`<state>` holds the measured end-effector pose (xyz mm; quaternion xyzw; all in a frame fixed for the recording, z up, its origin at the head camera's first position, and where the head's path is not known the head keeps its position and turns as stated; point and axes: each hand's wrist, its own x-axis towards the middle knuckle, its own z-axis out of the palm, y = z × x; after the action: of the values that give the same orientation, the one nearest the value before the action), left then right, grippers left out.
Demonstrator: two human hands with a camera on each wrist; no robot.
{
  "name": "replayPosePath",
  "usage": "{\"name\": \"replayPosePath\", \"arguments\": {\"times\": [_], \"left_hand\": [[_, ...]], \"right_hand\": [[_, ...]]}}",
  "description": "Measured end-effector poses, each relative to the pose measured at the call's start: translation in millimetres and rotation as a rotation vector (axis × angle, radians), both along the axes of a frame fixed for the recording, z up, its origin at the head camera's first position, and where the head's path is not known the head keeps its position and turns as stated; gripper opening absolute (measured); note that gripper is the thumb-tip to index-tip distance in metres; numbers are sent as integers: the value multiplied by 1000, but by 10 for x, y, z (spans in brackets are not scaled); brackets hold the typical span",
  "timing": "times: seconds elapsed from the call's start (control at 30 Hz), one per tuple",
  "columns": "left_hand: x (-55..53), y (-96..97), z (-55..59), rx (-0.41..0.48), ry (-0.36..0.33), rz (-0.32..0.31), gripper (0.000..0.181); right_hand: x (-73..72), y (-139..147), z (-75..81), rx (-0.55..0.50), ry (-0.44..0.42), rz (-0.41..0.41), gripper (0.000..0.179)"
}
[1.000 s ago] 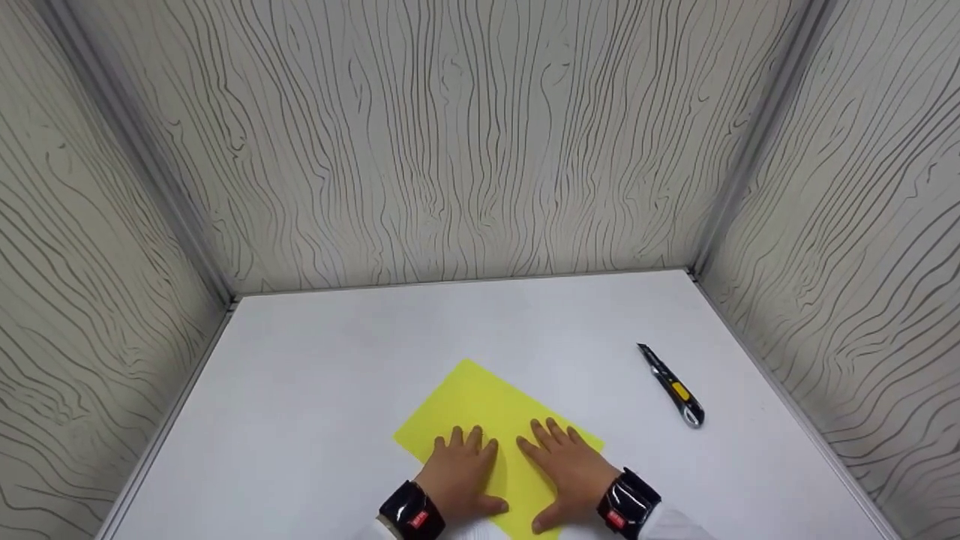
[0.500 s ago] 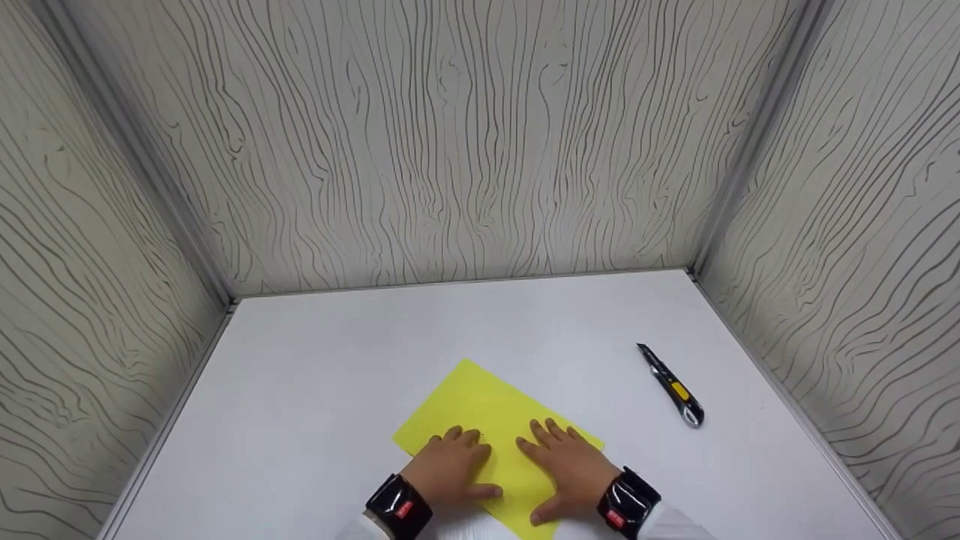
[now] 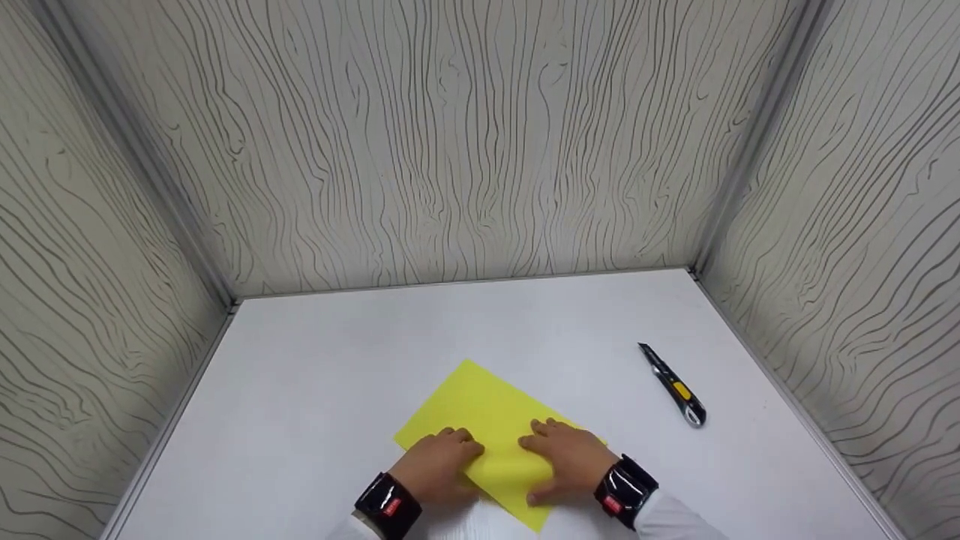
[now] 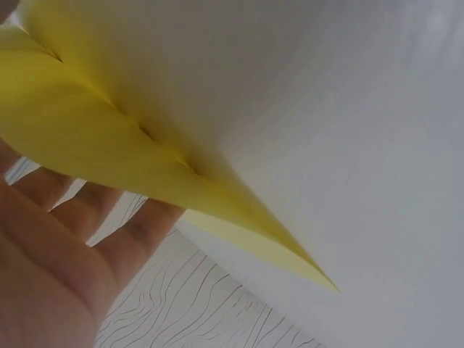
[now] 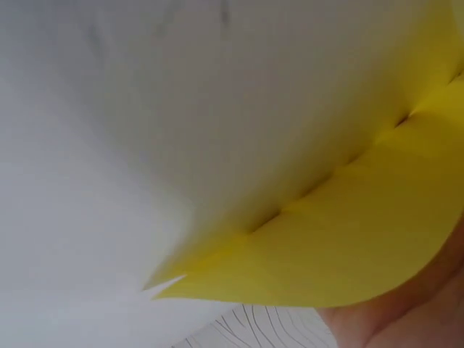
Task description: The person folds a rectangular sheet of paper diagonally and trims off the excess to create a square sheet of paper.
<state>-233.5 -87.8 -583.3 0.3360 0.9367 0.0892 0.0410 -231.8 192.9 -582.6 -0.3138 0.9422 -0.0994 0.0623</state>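
Observation:
In the head view a sheet of yellow paper (image 3: 480, 405) lies aslant on the white table. My left hand (image 3: 435, 465) is at its near left edge, fingers bent over the top and thumb out of sight under the raised edge, pinching it. In the left wrist view the paper (image 4: 94, 130) bows up in front of my fingers (image 4: 141, 232). My right hand (image 3: 574, 457) rests on the right part of the sheet, fingers spread and thumb on top. In the right wrist view the paper's edge (image 5: 341, 254) bulges beside the palm (image 5: 406, 319).
A utility knife (image 3: 673, 386) with a black and yellow handle lies to the right of the paper, blade pointing away. Wood-grain patterned panels (image 3: 465, 150) close in the white table (image 3: 322, 360) at the back and both sides.
My left hand has slid leftward off the middle of the paper to its edge, its fingers curling and its thumb going beneath. The near part of the sheet now bulges. The right hand stays put.

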Motion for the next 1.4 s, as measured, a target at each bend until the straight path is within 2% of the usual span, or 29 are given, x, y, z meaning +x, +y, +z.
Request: {"name": "replayPosePath", "arguments": {"times": [0.17, 0.27, 0.47, 0.67, 0.77, 0.93, 1.07, 1.2, 1.3, 1.4], "left_hand": [[-15, -2, -57, 69, 110, -7, 15], [-16, 1, -75, 90, 145, -14, 5], [3, -14, -91, 110, 166, -20, 14], [10, -9, -99, 131, 136, -15, 21], [14, -6, -101, 142, 118, -13, 23], [27, 3, -117, 153, 146, -6, 28], [42, 8, -134, 163, 160, 1, 29], [48, 8, -137, 178, 152, 3, 28], [47, 9, -129, 186, 145, 5, 28], [45, 13, -121, 184, 147, 3, 28]], "right_hand": [[-50, 12, 37, -32, -4, 20, 83], [-78, 17, 50, -50, -36, 16, 78], [-90, 24, 53, -73, -99, -22, 74], [-61, 54, 72, -79, -152, -55, 75], [-45, 93, 43, -86, -171, -55, 78], [-30, 174, -18, -108, -213, -44, 91], [7, 248, -12, -131, -235, -31, 104], [65, 337, -5, -190, -244, -37, 107], [87, 397, -24, -255, -220, -70, 93], [71, 441, -57, -372, -178, -98, 57]]}}
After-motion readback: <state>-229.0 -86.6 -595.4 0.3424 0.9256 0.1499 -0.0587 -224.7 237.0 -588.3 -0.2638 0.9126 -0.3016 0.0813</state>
